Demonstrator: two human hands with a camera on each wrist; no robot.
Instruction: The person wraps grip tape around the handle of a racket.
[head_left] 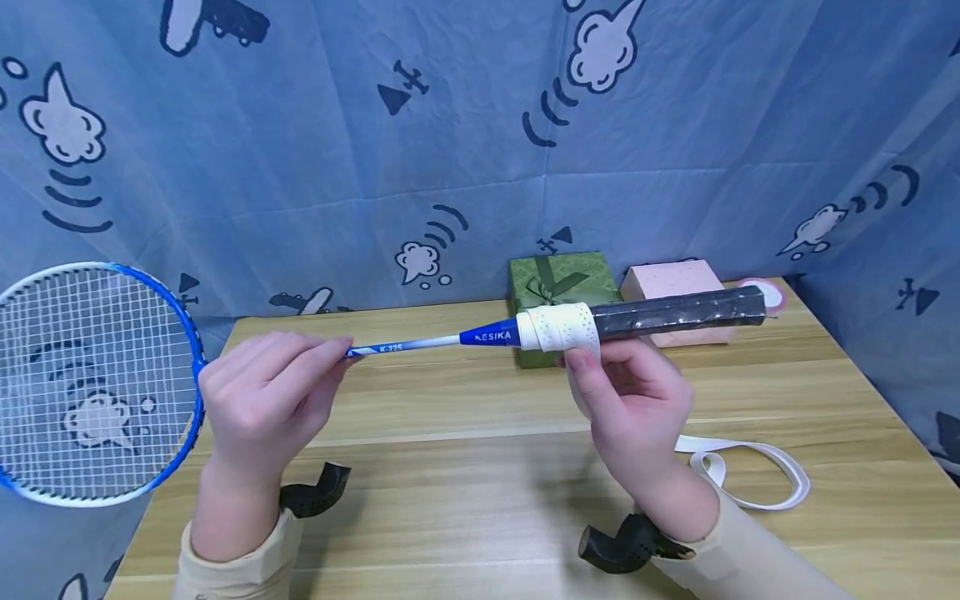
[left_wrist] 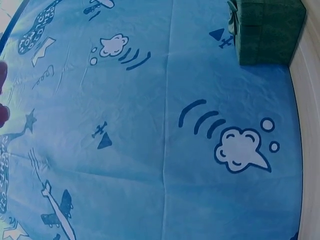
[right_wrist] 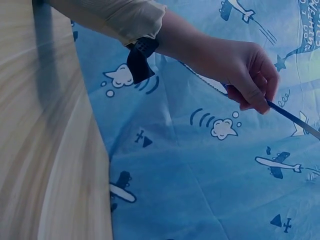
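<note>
Both hands sit lowest in the head view, each with a black wrist mount strapped below a cream sleeve. Between them a badminton racket (head_left: 420,340) is held level above the table (head_left: 480,500), its strung head off the left edge and its butt pointing right.

Pinched between the fingers of the left hand (head_left: 262,400) is the thin blue-and-white shaft near the throat, which seems to steady the racket and stop it turning; the right wrist view shows the same pinch from the side. Cupping the handle from beneath, the right hand (head_left: 630,408) has its thumb pressed on the white grip tape (head_left: 558,327) wound round the end nearest the shaft, apparently to keep the wrap from slackening. Beyond the tape the handle is bare and dark out to the butt.

A loose loop of white tape (head_left: 750,471) lies on the wood just right of the right wrist, within easy reach.

At the back edge stand a green gift box (head_left: 562,287) with a ribbon bow and, just beside it, a pink box (head_left: 675,287). Both are shut, so what they hold cannot be told. A pink roll is partly hidden behind the butt. Blue cloth printed with clouds and aeroplanes (left_wrist: 150,125) hangs all round.
</note>
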